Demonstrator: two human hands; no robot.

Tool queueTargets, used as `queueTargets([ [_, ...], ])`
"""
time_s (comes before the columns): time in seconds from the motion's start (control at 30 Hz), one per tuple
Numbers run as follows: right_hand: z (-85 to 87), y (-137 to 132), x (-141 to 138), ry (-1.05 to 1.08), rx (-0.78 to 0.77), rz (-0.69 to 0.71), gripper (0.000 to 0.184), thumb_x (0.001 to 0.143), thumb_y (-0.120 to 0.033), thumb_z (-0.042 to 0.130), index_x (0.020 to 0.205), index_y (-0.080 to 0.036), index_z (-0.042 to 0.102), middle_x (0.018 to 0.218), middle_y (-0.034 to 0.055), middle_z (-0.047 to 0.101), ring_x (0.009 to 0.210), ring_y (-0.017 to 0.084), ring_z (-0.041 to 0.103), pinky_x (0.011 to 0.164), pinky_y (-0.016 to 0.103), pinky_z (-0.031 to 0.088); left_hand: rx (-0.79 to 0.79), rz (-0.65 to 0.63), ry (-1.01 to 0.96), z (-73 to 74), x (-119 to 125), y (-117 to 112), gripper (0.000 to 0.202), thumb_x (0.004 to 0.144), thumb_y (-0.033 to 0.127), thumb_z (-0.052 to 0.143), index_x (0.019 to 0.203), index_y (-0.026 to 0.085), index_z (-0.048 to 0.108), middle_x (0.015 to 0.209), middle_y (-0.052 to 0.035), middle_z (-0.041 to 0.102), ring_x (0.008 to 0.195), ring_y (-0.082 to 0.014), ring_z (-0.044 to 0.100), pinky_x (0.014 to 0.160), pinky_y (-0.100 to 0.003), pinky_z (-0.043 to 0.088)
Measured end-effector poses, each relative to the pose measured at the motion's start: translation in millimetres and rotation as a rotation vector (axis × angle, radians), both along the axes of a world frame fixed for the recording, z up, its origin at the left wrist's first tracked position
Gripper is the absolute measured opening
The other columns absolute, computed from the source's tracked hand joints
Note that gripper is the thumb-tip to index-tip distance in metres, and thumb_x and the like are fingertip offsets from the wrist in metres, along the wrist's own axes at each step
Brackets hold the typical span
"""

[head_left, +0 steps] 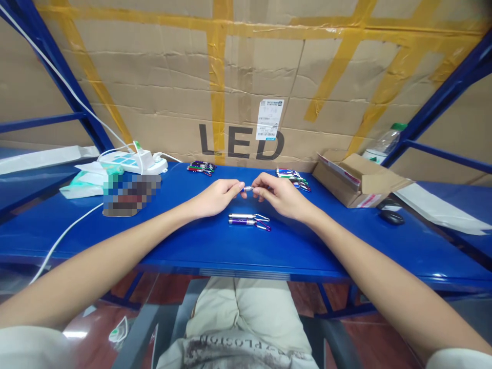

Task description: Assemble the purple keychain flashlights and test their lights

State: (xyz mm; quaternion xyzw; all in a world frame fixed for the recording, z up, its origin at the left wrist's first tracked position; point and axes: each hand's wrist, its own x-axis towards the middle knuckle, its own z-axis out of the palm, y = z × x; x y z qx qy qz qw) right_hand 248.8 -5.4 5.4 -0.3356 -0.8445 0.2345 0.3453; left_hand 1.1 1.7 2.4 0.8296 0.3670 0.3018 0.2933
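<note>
Just above the blue table (184, 241), my left hand (217, 197) and my right hand (282, 195) meet with fingertips pinched on a small penlight (248, 188). Only its shiny silver and bluish middle shows; the fingers cover both ends. Below my hands lie two penlights with carabiner clips, side by side: a silver one (243, 217) and a purple one (241, 222). Beyond my left hand is a small group of dark and coloured penlights (201, 167). Several more penlights (290, 175) lie behind my right hand, their clips pointing right.
An opened cardboard box (357, 177) stands at the right, with a black mouse (391, 217) beside it and a green-capped bottle (386, 141) behind. At the left are a white power strip (132, 161), cables and a plastic packet (86, 179). A large carton (161, 77) backs the table.
</note>
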Motion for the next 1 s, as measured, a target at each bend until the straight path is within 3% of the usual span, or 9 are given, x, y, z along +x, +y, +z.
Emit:
queueTargets([
  [0.2, 4.8, -3.0, 2.7, -0.118, 0.171, -0.017, 0.022, 0.111, -0.037, 0.054, 0.099, -0.023, 0.065, 0.089, 0.003, 0.073, 0.079, 0.02, 0.065, 0.075, 0.032, 0.047, 0.08, -0.042, -0.012, 0.4, -0.3, -2.3, 0.049, 0.108, 0.062, 0.053, 0.118, 0.019, 0.074, 0.115, -0.0062, 0.077, 0.101, -0.0235, 0.067, 0.091, -0.034, 0.049],
  [0.37, 5.0, -5.2, 1.9, -0.128, 0.168, -0.002, 0.022, 0.11, -0.038, 0.054, 0.099, -0.022, 0.067, 0.088, 0.0017, 0.071, 0.076, 0.019, 0.062, 0.074, 0.031, 0.044, 0.147, -0.016, 0.073, 1.4, -2.3, -5.7, 0.044, 0.11, 0.055, 0.052, 0.115, 0.019, 0.076, 0.099, -0.0032, 0.077, 0.083, -0.0201, 0.065, 0.081, -0.032, 0.047],
  [0.53, 5.9, -7.5, 0.9, -0.101, 0.139, 0.0, 0.025, 0.11, -0.041, 0.055, 0.1, -0.024, 0.069, 0.088, 0.0023, 0.071, 0.077, 0.021, 0.061, 0.075, 0.033, 0.045, 0.086, -0.105, -0.006, 5.1, -3.0, -5.1, 0.045, 0.11, 0.056, 0.052, 0.109, 0.018, 0.076, 0.106, -0.0057, 0.078, 0.097, -0.0225, 0.068, 0.088, -0.032, 0.05],
  [0.6, 6.0, -7.6, 1.3, -0.096, 0.154, 0.004, 0.025, 0.111, -0.042, 0.054, 0.1, -0.024, 0.068, 0.089, 0.0027, 0.071, 0.079, 0.021, 0.062, 0.076, 0.033, 0.046, 0.026, -0.123, -0.033, 7.2, -3.0, -5.1, 0.047, 0.108, 0.058, 0.053, 0.104, 0.017, 0.076, 0.101, -0.0057, 0.076, 0.092, -0.0213, 0.066, 0.084, -0.031, 0.05],
  [0.73, 5.5, -7.2, 4.2, -0.15, 0.282, 0.018, 0.023, 0.113, -0.038, 0.051, 0.104, -0.025, 0.068, 0.098, 0.0055, 0.073, 0.087, 0.023, 0.064, 0.082, 0.035, 0.047, -0.164, -0.138, -0.063, 8.9, -4.2, -5.1, 0.051, 0.106, 0.065, 0.056, 0.101, 0.017, 0.074, 0.071, 0.0005, 0.056, 0.064, -0.0143, 0.048, 0.061, -0.027, 0.04],
  [0.87, 6.7, -8.5, 6.2, -0.247, 0.425, 0.015, 0.026, 0.115, -0.035, 0.046, 0.109, -0.025, 0.069, 0.103, 0.0094, 0.071, 0.096, 0.027, 0.063, 0.086, 0.038, 0.046, -0.315, -0.174, -0.131, 7.6, -5.2, -3.8, 0.05, 0.105, 0.065, 0.059, 0.099, 0.018, 0.072, 0.063, 0.005, 0.04, 0.057, -0.0123, 0.038, 0.056, -0.026, 0.033],
  [0.93, 7.6, -9.3, 6.1, -0.291, 0.464, 0.001, 0.028, 0.115, -0.035, 0.044, 0.108, -0.025, 0.069, 0.101, 0.0102, 0.07, 0.095, 0.028, 0.061, 0.084, 0.038, 0.045, -0.302, -0.169, -0.119, 7.3, -4.7, -3.5, 0.05, 0.105, 0.065, 0.058, 0.1, 0.017, 0.072, 0.063, 0.0044, 0.043, 0.058, -0.0129, 0.04, 0.057, -0.027, 0.034],
  [1.0, 8.0, -9.4, 5.6, -0.312, 0.475, -0.001, 0.03, 0.116, -0.034, 0.042, 0.108, -0.024, 0.069, 0.1, 0.0104, 0.07, 0.094, 0.028, 0.061, 0.083, 0.038, 0.045, -0.183, -0.151, -0.079, 7.2, -3.8, -3.9, 0.049, 0.106, 0.063, 0.056, 0.101, 0.017, 0.074, 0.071, 0.0001, 0.058, 0.065, -0.0153, 0.051, 0.063, -0.028, 0.042],
])
